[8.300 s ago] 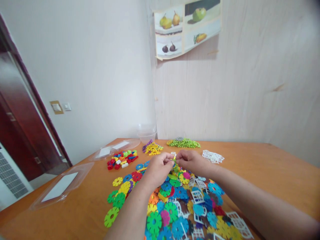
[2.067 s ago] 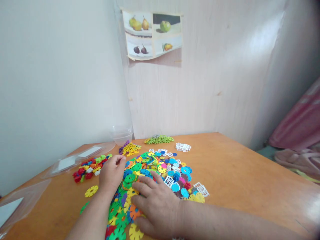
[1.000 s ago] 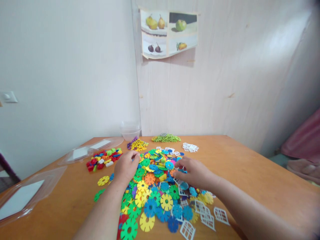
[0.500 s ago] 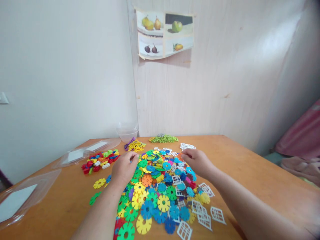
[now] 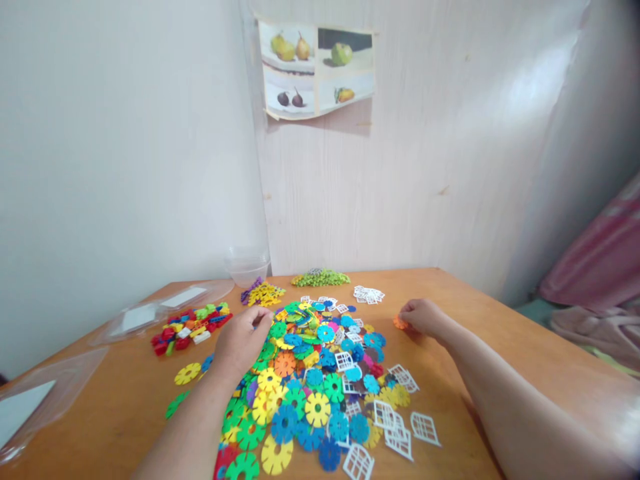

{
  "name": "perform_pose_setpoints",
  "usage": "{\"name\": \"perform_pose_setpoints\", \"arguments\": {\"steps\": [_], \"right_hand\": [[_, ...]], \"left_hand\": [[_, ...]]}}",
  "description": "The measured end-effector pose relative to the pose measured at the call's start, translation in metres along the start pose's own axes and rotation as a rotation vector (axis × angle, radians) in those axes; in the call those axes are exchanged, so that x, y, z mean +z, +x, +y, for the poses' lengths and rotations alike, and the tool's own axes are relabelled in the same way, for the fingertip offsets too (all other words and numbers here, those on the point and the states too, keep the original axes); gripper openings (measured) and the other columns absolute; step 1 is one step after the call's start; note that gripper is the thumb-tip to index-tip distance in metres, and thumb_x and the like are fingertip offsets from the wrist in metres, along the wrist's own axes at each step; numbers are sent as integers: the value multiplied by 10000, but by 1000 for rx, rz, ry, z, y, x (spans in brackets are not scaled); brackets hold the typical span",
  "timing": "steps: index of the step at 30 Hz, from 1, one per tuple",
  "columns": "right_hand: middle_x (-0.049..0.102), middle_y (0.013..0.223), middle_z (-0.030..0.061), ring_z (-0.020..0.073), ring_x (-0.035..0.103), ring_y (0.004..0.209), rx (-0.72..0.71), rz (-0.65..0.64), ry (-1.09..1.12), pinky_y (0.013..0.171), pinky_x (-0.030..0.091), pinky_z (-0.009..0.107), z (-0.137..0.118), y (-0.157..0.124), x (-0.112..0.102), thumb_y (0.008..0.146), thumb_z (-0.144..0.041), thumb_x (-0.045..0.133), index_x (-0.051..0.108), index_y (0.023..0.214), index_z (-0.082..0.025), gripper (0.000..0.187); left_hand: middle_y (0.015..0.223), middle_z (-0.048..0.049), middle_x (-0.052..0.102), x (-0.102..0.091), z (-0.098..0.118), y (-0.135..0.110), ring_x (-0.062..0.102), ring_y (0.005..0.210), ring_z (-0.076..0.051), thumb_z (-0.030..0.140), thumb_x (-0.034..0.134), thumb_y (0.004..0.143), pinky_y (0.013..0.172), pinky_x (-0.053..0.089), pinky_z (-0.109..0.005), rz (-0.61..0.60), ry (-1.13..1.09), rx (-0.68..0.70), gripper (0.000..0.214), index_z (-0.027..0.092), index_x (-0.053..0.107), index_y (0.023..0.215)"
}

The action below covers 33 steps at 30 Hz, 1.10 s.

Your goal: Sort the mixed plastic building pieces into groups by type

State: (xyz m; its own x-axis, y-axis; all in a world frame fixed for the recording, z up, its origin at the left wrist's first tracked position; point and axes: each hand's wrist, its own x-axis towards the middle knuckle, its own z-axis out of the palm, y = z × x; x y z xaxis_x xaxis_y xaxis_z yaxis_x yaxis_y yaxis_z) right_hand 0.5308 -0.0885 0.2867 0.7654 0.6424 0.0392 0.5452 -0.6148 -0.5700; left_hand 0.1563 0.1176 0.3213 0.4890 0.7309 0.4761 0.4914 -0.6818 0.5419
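Observation:
A large mixed pile of notched plastic discs in yellow, green, blue and orange covers the middle of the table. My right hand is to the right of the pile, low over the bare wood, its fingers pinched on an orange disc. My left hand hovers at the pile's left edge with fingers curled together; whether anything is in them is hidden. White window-shaped lattice pieces lie among the discs and along the pile's right side.
Colourful building blocks are heaped at the left. Farther back sit yellow and purple pieces, a green heap, white lattice pieces and clear plastic bowls. Clear lids lie along the left edge.
My right hand has moved right, away from the pile, carrying the orange disc to the bare tabletop. My left hand stays by the pile's left edge. The view has turned slightly right.

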Motion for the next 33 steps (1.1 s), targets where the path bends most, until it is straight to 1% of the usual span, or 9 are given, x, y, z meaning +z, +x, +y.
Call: {"name": "perform_pose_setpoints", "arguments": {"steps": [5,11,15,19,21,24,27,30,33], "right_hand": [[703,715,55,173,622,636,11,39,-109,510,353,242,4,7,3,691,-276,659,685,702,-183,98],[715,771,64,202,654,716,-8,52,-203,556,377,255,-2,-2,2,705,-302,643,688,754,-199,123],[734,898,87,239,668,818,-43,101,-248,605,407,282,-14,-10,-1,800,-313,530,711,882,-217,221],[703,1152,97,258,655,1011,-160,122,-276,746,452,310,-30,-10,5,877,-308,435,695,1134,-247,370],[664,1250,99,261,633,1088,-223,113,-290,825,454,320,-37,-4,11,894,-306,423,664,1230,-259,416],[653,1280,111,266,625,1122,-285,76,-319,892,450,329,-43,12,17,891,-281,443,645,1284,-253,443],[661,1277,107,262,626,1130,-335,31,-348,931,444,322,-45,30,20,881,-249,472,658,1276,-250,437],[675,1262,88,255,631,1125,-380,-4,-368,943,445,312,-45,44,24,896,-267,480,686,1237,-272,398],[687,1249,67,253,636,1123,-385,-19,-378,941,451,315,-45,53,30,904,-284,485,692,1223,-301,380]], "left_hand": [[878,6,745,-2,3,-1,678,849,-204,493,494,885,733,461,-273,-13,-36,1,322,235,686,885],[870,9,745,-2,5,-2,678,842,-200,484,493,888,738,462,-271,-25,-48,0,318,232,685,879],[872,9,745,-3,5,-2,678,847,-202,487,505,878,731,460,-270,-22,-43,-2,313,235,692,879],[867,9,742,-3,4,-2,673,834,-199,484,493,884,719,455,-269,-24,-35,8,316,235,688,869],[864,11,738,-4,4,-2,669,823,-197,481,486,889,707,448,-267,-25,-23,7,315,236,682,863],[855,18,729,-5,6,-2,664,821,-193,488,484,892,702,439,-265,-27,-6,-4,314,239,671,857],[844,23,722,-6,7,-2,659,820,-192,496,481,894,698,432,-263,-31,9,-10,315,242,662,849],[846,20,720,-6,7,-2,653,819,-195,501,470,899,689,429,-262,-35,19,-6,324,242,657,847],[857,21,718,-6,6,-1,652,830,-193,503,458,906,702,434,-261,-38,19,5,331,243,654,849]]}}
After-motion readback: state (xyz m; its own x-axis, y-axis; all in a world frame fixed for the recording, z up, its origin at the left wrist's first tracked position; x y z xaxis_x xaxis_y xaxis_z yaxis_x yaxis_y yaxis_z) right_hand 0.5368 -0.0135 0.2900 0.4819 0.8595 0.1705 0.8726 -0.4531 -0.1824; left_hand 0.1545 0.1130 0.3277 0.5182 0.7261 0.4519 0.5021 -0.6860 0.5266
